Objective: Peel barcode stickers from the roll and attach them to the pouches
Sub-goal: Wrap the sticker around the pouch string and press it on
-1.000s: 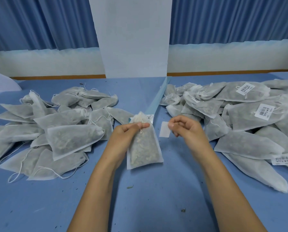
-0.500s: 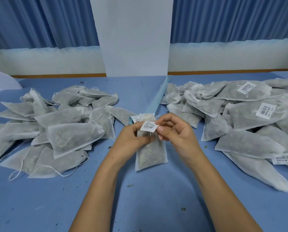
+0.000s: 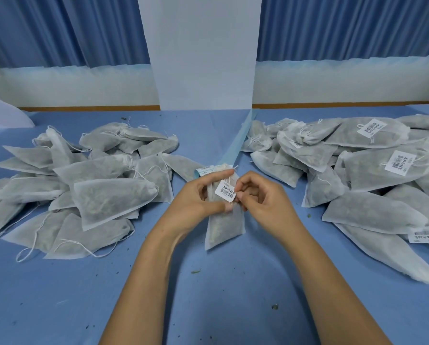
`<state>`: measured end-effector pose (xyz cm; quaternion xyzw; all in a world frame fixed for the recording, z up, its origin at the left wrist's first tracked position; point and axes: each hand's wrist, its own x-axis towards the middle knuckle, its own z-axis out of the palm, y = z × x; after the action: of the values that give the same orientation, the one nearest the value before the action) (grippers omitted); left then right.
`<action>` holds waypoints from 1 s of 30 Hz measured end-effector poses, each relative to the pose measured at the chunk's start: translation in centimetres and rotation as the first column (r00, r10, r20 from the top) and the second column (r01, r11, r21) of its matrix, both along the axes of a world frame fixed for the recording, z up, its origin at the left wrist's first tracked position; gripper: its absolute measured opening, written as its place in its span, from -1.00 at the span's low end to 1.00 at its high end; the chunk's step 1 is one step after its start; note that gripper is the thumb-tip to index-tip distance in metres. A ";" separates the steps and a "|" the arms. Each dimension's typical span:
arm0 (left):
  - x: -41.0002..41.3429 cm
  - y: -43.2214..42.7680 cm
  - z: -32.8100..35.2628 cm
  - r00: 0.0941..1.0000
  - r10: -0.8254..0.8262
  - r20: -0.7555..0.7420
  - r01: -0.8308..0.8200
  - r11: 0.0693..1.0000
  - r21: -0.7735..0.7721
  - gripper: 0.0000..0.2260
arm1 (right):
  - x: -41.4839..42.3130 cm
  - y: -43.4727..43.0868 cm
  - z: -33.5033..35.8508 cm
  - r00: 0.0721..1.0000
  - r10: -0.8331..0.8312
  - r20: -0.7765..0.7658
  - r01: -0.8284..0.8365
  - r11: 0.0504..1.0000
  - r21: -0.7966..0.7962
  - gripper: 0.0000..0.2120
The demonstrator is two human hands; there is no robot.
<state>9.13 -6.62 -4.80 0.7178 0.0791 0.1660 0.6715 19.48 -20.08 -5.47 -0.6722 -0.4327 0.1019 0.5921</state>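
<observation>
The left grip (image 3: 196, 197) is curled round the top of a pouch (image 3: 224, 227) over the blue tabletop (image 3: 208, 295), with a barcode sticker (image 3: 226, 191) on the pouch's face. Right of the pouch, the right grip (image 3: 263, 197) seems to pinch the sticker's edge; its fingertips are partly hidden.

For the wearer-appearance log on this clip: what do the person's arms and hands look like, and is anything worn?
Both arms are bare as far as the frame shows: no sleeve reaches the left forearm or the right forearm. The left hand and right hand are ungloved, with no watch, bracelet or ring visible.
</observation>
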 end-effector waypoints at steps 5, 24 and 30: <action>0.4 -0.3 -0.1 0.995 0.096 0.027 -0.097 0.995 0.029 -0.63 | -0.5 0.0 0.1 0.990 -0.030 0.137 0.035 0.999 -0.034 -0.78; 0.7 -0.7 -0.1 0.936 0.291 0.197 -0.295 0.956 -0.011 -0.50 | -0.5 0.7 0.0 0.956 -0.087 -0.279 0.099 0.995 0.026 -0.84; 1.1 -0.7 -0.6 0.957 0.287 0.040 -0.285 0.957 -0.049 -0.47 | -0.2 0.4 0.3 0.928 -0.149 -0.342 0.185 0.980 0.075 -0.86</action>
<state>10.26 -7.30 -5.37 0.6803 0.1699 0.2762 0.6573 19.24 -19.64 -5.22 -0.6471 -0.2717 0.1407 0.6983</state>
